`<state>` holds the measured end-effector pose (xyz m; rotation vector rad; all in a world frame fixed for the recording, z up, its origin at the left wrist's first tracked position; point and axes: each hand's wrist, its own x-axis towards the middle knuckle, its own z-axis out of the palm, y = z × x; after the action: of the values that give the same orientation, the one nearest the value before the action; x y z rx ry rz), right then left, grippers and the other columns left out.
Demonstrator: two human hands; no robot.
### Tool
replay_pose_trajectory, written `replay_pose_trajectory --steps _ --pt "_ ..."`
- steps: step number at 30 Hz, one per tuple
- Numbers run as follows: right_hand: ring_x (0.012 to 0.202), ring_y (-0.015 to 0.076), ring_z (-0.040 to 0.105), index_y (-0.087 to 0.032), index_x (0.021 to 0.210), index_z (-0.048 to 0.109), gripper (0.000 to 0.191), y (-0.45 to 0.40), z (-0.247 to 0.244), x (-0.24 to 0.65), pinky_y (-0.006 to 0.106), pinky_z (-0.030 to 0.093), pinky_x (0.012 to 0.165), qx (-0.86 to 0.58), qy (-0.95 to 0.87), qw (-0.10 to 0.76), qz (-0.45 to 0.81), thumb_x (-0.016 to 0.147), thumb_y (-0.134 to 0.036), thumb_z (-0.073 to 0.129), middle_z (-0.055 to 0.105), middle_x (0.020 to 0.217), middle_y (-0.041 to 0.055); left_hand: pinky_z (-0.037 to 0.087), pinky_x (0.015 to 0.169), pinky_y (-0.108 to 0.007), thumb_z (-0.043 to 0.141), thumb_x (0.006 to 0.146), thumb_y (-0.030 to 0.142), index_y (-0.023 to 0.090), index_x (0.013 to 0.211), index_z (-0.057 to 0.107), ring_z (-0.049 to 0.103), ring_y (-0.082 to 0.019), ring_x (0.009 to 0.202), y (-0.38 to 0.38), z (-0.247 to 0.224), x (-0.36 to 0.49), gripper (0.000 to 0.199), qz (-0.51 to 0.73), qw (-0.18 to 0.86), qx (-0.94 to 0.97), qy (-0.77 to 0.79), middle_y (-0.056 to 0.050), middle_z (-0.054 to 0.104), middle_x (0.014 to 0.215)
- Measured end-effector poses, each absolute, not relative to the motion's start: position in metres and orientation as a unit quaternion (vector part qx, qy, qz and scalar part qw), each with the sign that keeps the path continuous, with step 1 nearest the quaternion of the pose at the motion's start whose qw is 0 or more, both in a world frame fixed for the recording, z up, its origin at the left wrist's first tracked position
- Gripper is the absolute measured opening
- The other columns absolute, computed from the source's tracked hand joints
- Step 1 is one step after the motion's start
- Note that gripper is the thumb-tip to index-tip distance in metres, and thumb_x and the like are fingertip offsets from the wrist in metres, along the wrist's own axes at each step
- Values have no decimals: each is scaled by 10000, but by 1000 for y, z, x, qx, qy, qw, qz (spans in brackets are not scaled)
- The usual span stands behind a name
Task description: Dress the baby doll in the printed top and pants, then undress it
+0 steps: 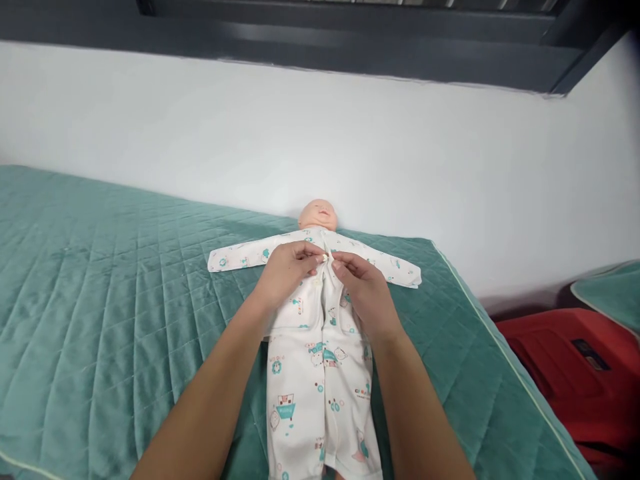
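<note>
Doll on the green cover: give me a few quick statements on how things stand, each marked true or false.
1. The fingers of the left hand and right hand meet at the front of the printed clothing. True.
2. The doll lies face down. False: the doll's head is face up.
3. Both sleeves are spread outward. True.
4. The quilted cover is red. False: the quilted cover is green; the red object is beyond its right edge.

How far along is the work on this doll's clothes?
Looks done: the doll has its printed top on, sleeves spread, with printed bottoms below. In hand: the left hand and right hand pinch the top's front edges at the chest. Probably left: the front below them, which gapes open. The fastening itself is hidden.
</note>
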<state>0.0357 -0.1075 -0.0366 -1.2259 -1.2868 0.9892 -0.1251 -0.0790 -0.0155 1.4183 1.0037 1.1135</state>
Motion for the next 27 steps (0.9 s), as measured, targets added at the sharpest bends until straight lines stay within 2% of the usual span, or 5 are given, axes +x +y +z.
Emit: replay_pose_trajectory --steps 7,12,16,20,27 --pt "697 127 554 -229 1050 628 294 -111 -27 31 240 442 562 -505 -570 493 421 809 -384 694 623 832 -13 469 631 -241 743 732 290 167 856 650 577 -95 619 -78 -18 -126 198 484 557 547 396 15 617 705" --pt "689 131 562 -237 1066 565 313 -111 -27 27 250 435 579 -520 -589 471 401 810 -373 680 631 800 -29 480 639 -243 700 773 271 166 913 626 600 -100 623 -77 -20 -129 190 469 554 570 385 13 630 714" --pt "696 146 584 -244 1075 569 294 -111 -27 25 274 438 622 -546 -615 444 355 812 -344 656 667 798 -24 492 661 -245 642 833 319 184 990 612 628 -111 666 -76 -22 -130 209 453 529 609 380 10 654 771" --pt "676 150 587 -260 1078 581 291 -114 -23 23 281 436 618 -572 -632 416 318 802 -323 648 691 821 -22 497 668 -242 658 825 310 185 976 611 631 -108 664 -77 -23 -129 202 452 512 618 389 13 652 782" --pt "637 149 566 -274 1117 585 343 -117 -18 25 266 397 556 -576 -639 401 313 788 -341 657 690 816 -21 493 635 -253 640 831 304 172 962 626 625 -114 595 -78 -17 -137 186 414 532 620 401 15 615 684"
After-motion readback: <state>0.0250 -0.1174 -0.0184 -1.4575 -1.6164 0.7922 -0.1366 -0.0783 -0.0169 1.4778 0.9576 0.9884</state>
